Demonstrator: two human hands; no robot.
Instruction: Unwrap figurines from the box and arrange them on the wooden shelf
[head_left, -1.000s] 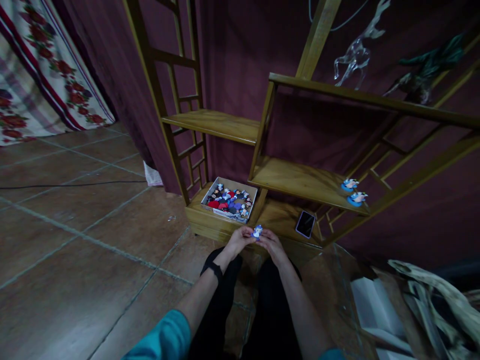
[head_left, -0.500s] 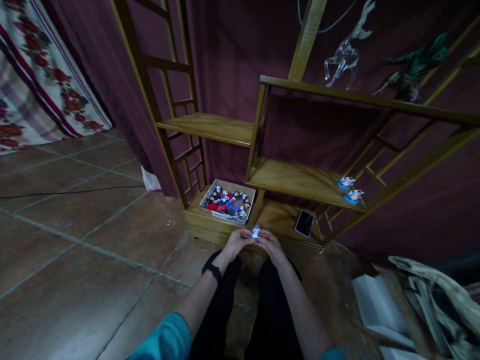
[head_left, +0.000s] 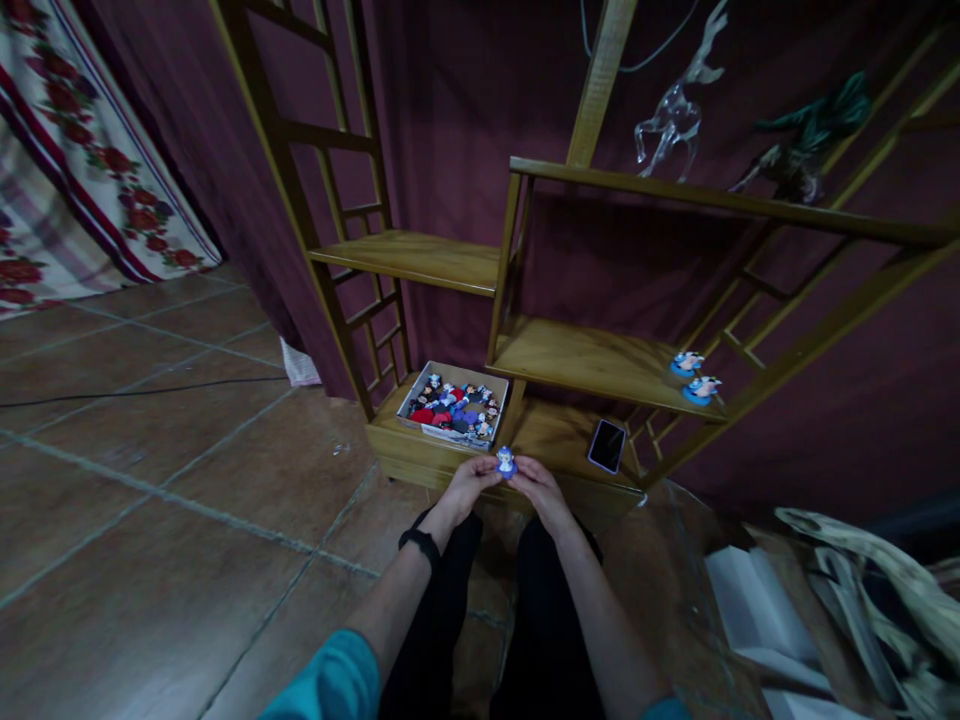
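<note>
Purple-and-white figurine (head_left: 506,463) upright before the bottom shelf (head_left: 551,430), finger-pinched on one side by left hand (head_left: 471,480), on the other by right hand (head_left: 537,483), open box (head_left: 448,434) of small figurines (head_left: 454,405) just beyond, dark-screened phone (head_left: 607,446) rightward, two blue-based figurines (head_left: 701,391) on wooden shelf (head_left: 585,355) above.

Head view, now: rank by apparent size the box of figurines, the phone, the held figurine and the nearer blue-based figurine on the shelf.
1. Box of figurines
2. Phone
3. Held figurine and nearer blue-based figurine: too alike to rank
</note>
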